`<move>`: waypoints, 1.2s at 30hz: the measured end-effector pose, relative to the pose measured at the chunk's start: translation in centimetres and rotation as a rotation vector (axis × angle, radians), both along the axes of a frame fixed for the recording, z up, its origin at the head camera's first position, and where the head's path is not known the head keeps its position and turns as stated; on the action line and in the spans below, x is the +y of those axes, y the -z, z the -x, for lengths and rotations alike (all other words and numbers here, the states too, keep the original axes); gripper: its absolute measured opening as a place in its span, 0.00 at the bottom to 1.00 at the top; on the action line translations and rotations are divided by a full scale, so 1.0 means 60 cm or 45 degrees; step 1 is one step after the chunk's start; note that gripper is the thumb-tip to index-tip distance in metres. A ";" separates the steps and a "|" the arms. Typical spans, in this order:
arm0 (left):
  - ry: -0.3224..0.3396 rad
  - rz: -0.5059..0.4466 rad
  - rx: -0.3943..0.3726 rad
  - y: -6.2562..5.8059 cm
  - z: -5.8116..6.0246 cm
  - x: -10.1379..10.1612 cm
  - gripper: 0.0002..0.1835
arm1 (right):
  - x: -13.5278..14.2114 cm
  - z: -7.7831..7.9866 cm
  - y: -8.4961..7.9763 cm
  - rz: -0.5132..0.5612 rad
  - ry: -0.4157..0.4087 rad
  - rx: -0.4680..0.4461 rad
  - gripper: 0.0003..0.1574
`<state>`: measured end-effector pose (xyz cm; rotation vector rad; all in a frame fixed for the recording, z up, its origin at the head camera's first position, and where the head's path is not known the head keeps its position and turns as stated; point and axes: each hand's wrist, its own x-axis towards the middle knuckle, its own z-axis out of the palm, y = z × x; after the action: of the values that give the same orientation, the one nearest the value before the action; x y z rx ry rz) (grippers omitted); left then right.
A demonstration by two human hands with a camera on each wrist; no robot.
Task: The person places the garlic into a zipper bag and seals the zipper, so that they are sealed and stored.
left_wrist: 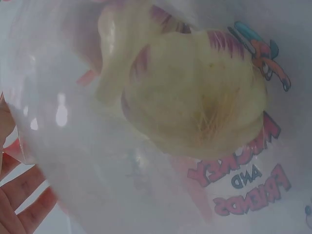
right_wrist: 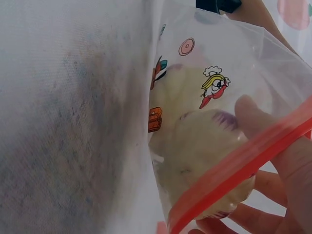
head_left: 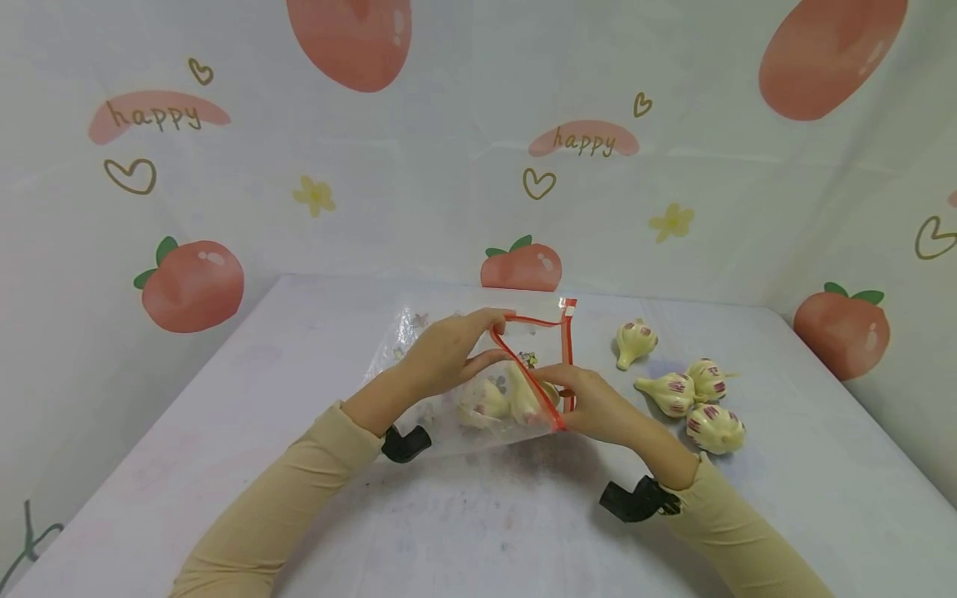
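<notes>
A clear zip bag (head_left: 463,442) with red zip edges and printed cartoon figures lies tilted over the table's middle, its mouth spread toward the right. My left hand (head_left: 452,353) pinches the upper part of the red rim between thumb and fingers. Reaching in at the mouth, my right hand (head_left: 598,407) grips a garlic bulb (right_wrist: 209,146), with the thumb on one side and fingers beneath. Another garlic bulb (head_left: 482,404) rests inside, seen through the plastic. In the left wrist view, a purple-streaked bulb (left_wrist: 195,92) shows large behind the film.
Several loose garlic bulbs lie right of the bag: one farther back (head_left: 635,342), the others clustered nearer, such as the front bulb (head_left: 716,428). A patterned cloth wall (head_left: 419,208) stands behind the white table (head_left: 478,531). A green cord (head_left: 30,536) shows at lower left.
</notes>
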<state>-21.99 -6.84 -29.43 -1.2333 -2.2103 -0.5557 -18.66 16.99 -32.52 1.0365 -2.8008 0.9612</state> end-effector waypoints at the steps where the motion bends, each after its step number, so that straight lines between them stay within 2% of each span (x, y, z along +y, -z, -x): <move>1: -0.002 -0.005 -0.006 0.000 0.000 -0.001 0.18 | 0.001 0.000 0.000 -0.001 0.004 0.005 0.35; 6: -0.013 -0.029 -0.064 0.001 0.002 -0.008 0.18 | 0.005 0.001 -0.001 0.030 0.019 0.067 0.35; 17: -0.021 -0.060 -0.132 0.000 0.002 -0.014 0.18 | 0.020 -0.003 -0.011 0.112 0.085 0.149 0.25; 24: -0.036 -0.064 -0.143 0.005 0.003 -0.017 0.18 | 0.032 -0.005 -0.014 0.173 0.140 0.176 0.22; 36: 0.028 -0.154 -0.121 0.002 0.003 -0.024 0.18 | 0.060 -0.008 -0.024 0.201 0.229 0.230 0.19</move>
<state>-22.19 -8.26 -29.57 -1.1920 -2.2079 -0.7595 -18.20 20.59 -31.10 0.7936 -2.5715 0.9942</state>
